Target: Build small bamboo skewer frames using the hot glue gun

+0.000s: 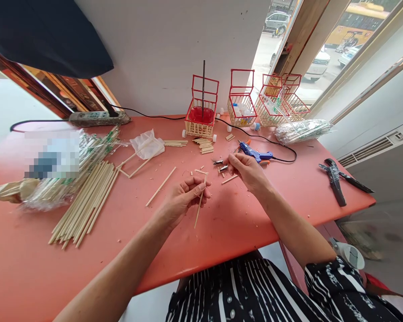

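Observation:
My left hand (192,196) pinches a thin wooden stick (199,208) that slants down toward the table's front edge. A short stick piece (200,171) meets its upper end; whether they are joined I cannot tell. My right hand (245,169) is apart from it to the right, thumb and fingertips pressed together; anything between them is too small to make out. Beside these fingertips lie the metal jaws of a cutting tool (223,168), partly hidden by the hand. A blue glue gun (257,153) rests just behind. One loose stick (161,186) lies left of my left hand.
A bundle of sticks (83,205) and plastic-wrapped packs (67,188) lie left, near a U-shaped stick frame (130,175). Small red-trimmed stick carts (201,120) stand at the back. A power strip (99,118) feeds a black cord. Black-handled pliers (336,183) lie at the right edge.

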Motion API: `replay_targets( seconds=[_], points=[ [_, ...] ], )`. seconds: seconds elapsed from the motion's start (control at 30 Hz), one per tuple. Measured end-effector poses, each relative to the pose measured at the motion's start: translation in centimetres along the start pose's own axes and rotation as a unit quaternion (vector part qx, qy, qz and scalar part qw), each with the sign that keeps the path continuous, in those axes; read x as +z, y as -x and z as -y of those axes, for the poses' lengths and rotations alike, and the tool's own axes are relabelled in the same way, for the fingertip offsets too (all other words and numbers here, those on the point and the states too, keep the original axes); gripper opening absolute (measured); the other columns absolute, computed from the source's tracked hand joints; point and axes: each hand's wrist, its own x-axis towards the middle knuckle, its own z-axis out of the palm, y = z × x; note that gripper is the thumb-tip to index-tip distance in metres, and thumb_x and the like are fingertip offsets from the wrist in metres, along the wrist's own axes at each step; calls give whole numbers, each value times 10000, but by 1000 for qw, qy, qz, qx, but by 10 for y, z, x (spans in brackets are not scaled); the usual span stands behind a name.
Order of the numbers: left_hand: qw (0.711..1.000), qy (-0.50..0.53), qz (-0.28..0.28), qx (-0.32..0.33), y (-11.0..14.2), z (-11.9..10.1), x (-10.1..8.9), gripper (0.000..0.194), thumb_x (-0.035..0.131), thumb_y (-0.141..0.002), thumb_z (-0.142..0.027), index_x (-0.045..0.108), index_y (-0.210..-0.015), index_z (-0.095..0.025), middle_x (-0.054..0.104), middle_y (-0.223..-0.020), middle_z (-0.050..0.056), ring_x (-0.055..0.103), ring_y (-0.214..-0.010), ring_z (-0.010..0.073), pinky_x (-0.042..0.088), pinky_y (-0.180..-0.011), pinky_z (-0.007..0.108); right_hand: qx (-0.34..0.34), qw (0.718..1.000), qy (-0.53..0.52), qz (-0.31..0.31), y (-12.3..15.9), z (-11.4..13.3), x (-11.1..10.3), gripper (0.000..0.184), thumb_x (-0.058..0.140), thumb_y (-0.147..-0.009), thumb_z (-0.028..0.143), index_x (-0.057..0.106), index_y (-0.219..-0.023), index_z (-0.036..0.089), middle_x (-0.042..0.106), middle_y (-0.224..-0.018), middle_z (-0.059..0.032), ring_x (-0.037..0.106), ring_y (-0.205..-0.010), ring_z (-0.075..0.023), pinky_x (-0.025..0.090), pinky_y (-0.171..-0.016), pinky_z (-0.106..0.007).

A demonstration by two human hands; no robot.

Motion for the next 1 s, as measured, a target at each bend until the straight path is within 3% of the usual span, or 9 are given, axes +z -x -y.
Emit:
replay_targets(
  seconds=[0.17,0.37,0.53,0.63,0.8,0.87,1.0],
  points=[
    [1000,8,-14,6,0,-2,0,294,816,-751,-381,716,-898,-146,673,-694,20,580,-566,103,468,-559,224,17,999,-47,-15,4,4,7,568,754,-714,654,426,-588,208,377,-529,65,353,-500,-82,315,-510,-248],
    [996,36,-75,26,-1,-9,-1,329,855,-692,-374,711,-880,-146,651,-669,-6,579,-548,99,499,-547,230,50,994,-82,50,9,10,10,344,756,-715,311,434,-659,204,490,-601,60,453,-568,-89,357,-558,-226],
    [986,54,-130,94,-2,-20,-9,311,871,-659,-332,722,-852,-139,658,-659,-2,563,-532,80,466,-527,194,25,990,42,132,15,6,18,295,753,-755,384,545,-705,182,574,-681,23,500,-630,-107,392,-597,-241],
    [979,52,-149,130,-3,-24,-16,276,850,-687,-320,726,-865,-149,661,-673,-3,564,-543,75,463,-539,187,-28,976,155,152,22,-4,28,302,788,-747,404,601,-686,174,596,-654,18,499,-608,-110,378,-598,-249],
    [984,57,-130,111,-6,-21,-17,268,845,-698,-318,719,-862,-148,658,-681,-6,563,-541,68,469,-548,182,-126,937,249,209,32,-17,39,268,739,-838,402,678,-698,182,668,-677,3,574,-647,-132,413,-675,-266],
    [988,55,-114,92,-6,-19,-14,277,848,-693,-322,716,-860,-145,657,-675,-4,563,-532,70,469,-539,188,-117,942,247,196,32,-17,38,307,699,-870,461,705,-730,187,694,-701,-4,596,-663,-140,426,-677,-264],
    [994,47,-81,56,-3,-16,-9,317,855,-686,-348,721,-881,-138,651,-658,-4,566,-516,83,475,-508,202,-87,971,204,92,23,-11,29,499,512,-964,559,707,-702,181,712,-713,-36,623,-669,-149,458,-664,-265]
  ],
)
